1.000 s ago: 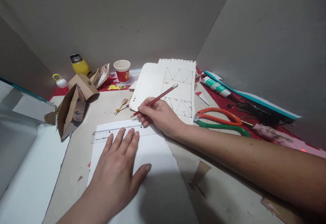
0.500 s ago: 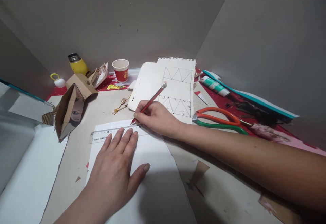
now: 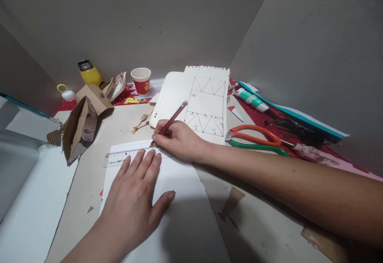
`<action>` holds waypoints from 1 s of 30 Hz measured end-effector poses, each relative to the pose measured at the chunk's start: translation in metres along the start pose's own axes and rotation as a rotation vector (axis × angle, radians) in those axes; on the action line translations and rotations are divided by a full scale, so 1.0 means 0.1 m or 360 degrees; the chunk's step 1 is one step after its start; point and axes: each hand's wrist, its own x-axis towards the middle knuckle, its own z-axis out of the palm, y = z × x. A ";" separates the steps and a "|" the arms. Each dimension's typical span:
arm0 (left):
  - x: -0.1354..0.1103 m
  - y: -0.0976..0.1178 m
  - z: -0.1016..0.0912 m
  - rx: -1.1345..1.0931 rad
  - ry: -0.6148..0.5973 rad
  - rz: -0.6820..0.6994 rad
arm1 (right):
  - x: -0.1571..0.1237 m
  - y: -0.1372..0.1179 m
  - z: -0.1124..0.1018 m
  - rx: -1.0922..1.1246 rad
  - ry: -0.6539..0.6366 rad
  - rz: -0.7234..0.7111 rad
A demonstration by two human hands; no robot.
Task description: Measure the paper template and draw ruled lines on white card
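Note:
A clear ruler (image 3: 117, 158) lies across the upper part of a white sheet of paper (image 3: 179, 191). My left hand (image 3: 136, 193) rests flat on both, its fingertips pressing the ruler and its thumb spread out to the side. Between the fingers of my right hand (image 3: 179, 137) is a red and black pencil (image 3: 174, 117), tilted to the right at its top end. The pencil's tip is at the ruler's upper edge, close to my left fingertips. Behind it lies a page with a drawing (image 3: 208, 103) of rectangles and zigzag triangles.
Orange- and green-handled scissors (image 3: 254, 138) lie to the right, near a green and white tube (image 3: 253, 100). At the back stand a red paper cup (image 3: 141, 82) and a yellow bottle (image 3: 89, 73). A folded cardboard piece (image 3: 80, 129) is at the left.
My right hand has shifted slightly left along the ruler with the pencil, which leans a little differently. My left hand stays in place on the ruler. The view has moved slightly.

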 end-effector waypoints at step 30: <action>0.04 -0.01 -0.04 0.0022 -0.0018 0.0019 | 0.03 -0.05 -0.08 -0.0083 -0.0023 0.0039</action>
